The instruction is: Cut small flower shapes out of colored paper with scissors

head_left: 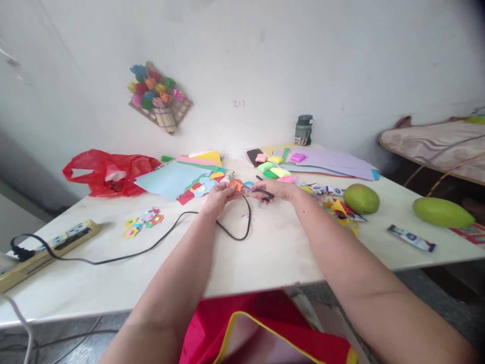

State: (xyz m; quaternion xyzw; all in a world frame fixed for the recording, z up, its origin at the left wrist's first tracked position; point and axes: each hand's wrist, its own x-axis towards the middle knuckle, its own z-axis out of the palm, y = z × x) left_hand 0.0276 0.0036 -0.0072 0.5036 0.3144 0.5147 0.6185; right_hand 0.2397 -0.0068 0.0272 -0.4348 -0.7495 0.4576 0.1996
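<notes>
My left hand (221,198) is closed on a small orange paper piece (237,185) above the middle of the table. My right hand (273,191) grips a pair of scissors (268,194) with dark handles, its blades pointing left at the orange paper. Just beyond my left hand lie coloured paper cut-outs (199,188) in red, blue, yellow and green. A white, pointed object with a black cord (248,222) sits close behind my left fingers; its kind is hard to make out. Small paper flowers (131,232) with coloured centres lie to the left.
A power strip (62,242) and red plastic bag (109,174) are at left. Coloured sheets (333,161), clay packs (279,172), a phone (254,156) and a bottle (303,130) stand behind. Paper scraps (339,210), mangoes (361,198) and a glue tube (411,238) lie at right.
</notes>
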